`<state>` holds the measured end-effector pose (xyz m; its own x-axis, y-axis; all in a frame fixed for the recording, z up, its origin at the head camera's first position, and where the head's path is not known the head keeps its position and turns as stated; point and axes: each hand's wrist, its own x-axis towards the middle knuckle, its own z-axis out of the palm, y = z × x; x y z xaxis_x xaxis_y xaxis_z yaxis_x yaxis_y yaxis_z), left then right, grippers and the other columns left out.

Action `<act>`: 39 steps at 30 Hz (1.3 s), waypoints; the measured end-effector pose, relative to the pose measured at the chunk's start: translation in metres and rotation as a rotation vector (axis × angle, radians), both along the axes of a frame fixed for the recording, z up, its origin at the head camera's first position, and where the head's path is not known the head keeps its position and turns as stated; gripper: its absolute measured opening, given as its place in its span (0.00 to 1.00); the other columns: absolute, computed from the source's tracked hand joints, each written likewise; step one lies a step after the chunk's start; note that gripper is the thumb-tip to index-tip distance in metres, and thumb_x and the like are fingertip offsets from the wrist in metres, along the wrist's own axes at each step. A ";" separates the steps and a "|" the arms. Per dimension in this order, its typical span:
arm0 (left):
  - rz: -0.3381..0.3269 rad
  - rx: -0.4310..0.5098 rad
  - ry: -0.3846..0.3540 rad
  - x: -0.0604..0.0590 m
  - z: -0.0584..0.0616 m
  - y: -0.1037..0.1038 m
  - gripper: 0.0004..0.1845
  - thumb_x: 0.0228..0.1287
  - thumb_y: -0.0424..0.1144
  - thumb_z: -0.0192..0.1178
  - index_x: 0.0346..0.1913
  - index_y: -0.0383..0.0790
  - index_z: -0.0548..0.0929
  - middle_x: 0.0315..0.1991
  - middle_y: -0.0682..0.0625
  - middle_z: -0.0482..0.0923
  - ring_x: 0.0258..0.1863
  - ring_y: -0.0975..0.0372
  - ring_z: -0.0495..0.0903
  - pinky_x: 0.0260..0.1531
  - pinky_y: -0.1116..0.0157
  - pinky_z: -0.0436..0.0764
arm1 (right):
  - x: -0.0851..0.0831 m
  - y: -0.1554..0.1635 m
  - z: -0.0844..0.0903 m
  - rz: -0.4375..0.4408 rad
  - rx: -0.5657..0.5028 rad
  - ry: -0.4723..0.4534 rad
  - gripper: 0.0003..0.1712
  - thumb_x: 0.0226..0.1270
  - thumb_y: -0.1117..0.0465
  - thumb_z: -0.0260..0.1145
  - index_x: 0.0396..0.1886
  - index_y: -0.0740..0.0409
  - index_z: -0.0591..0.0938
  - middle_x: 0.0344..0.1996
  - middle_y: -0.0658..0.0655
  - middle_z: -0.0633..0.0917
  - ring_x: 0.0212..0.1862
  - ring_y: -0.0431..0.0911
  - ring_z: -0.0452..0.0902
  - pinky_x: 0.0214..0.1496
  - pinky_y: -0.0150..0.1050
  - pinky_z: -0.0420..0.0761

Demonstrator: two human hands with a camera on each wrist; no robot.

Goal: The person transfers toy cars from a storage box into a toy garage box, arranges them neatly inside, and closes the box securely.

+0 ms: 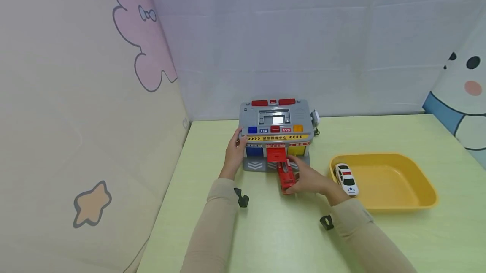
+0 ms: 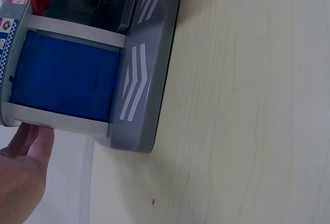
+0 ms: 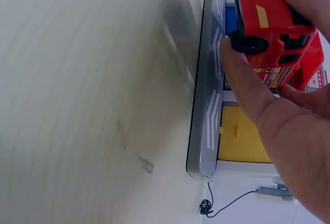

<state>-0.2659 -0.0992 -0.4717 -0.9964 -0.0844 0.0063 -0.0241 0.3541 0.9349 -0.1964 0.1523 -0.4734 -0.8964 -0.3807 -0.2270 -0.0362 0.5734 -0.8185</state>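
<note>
A grey toy emergency garage [image 1: 301, 117] stands at the back of the table, its middle red door [image 1: 276, 155] swung up. Beside the garage's left wall, my left hand [image 1: 234, 155] rests fingertips on its side; in the left wrist view, these fingers [image 2: 41, 144] look straight. My right hand [image 1: 311, 178] grips a red toy fire engine [image 1: 286, 178] in front of the raised door, thumb and fingers on opposite sides of the body. Seen from the right wrist, the engine [image 3: 265, 7] is tilted, its black wheels showing, close over the garage's grey ramp [image 3: 209, 116].
Right of the garage is a yellow tray [image 1: 395, 209] with a white toy police car [image 1: 346, 180] against its left wall. A blue door [image 2: 67, 74] and a yellow door [image 3: 242, 134] flank the middle bay. A coiled cord [image 3: 206, 207] lies by the garage's right side.
</note>
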 end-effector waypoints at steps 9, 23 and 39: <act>-0.002 0.002 0.005 0.000 -0.001 0.000 0.30 0.59 0.67 0.42 0.65 0.68 0.58 0.63 0.52 0.60 0.59 0.58 0.62 0.54 0.54 0.64 | -0.008 -0.007 -0.005 -0.028 0.003 -0.011 0.68 0.28 0.47 0.80 0.69 0.49 0.49 0.57 0.57 0.65 0.56 0.53 0.61 0.57 0.54 0.62; 0.000 0.007 0.006 -0.001 -0.001 0.000 0.29 0.59 0.67 0.42 0.65 0.69 0.59 0.63 0.54 0.60 0.59 0.58 0.62 0.54 0.54 0.64 | -0.019 -0.014 -0.013 -0.058 0.014 -0.004 0.71 0.28 0.45 0.79 0.70 0.52 0.46 0.63 0.60 0.59 0.61 0.55 0.55 0.59 0.57 0.58; -0.013 0.035 0.009 0.001 0.001 0.000 0.29 0.60 0.65 0.44 0.65 0.66 0.60 0.63 0.54 0.61 0.58 0.58 0.63 0.55 0.55 0.65 | -0.024 -0.022 -0.019 -0.098 -0.069 0.027 0.62 0.34 0.49 0.79 0.68 0.52 0.52 0.58 0.56 0.65 0.56 0.51 0.61 0.58 0.52 0.62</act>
